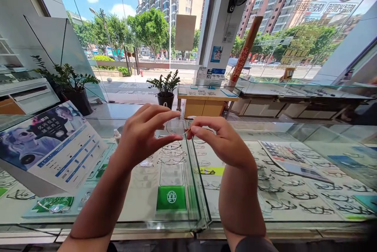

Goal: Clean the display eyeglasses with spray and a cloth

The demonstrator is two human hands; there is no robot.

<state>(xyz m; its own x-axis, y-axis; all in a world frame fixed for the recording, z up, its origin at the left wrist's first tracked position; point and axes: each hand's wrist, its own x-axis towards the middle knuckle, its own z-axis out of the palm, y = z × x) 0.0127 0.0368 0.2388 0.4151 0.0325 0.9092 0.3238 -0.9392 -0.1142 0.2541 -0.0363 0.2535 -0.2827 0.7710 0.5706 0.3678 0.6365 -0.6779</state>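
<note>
A pair of thin-rimmed eyeglasses is held up over the glass display counter, in front of my chest. My left hand has its thumb below and fingers above one round lens, gripping it by the edges. From the other side, my right hand pinches the glasses near the middle of the frame between thumb and forefinger. The second lens is mostly hidden behind my right fingers. Beneath my hands, rows of spectacle frames lie inside the counter, along with a green square card.
A tilted advertising board stands at left, with glasses lying near its foot and a small bottle beyond it. A large calculator rests on the right-hand counter. Potted plants and a wooden cabinet stand farther back.
</note>
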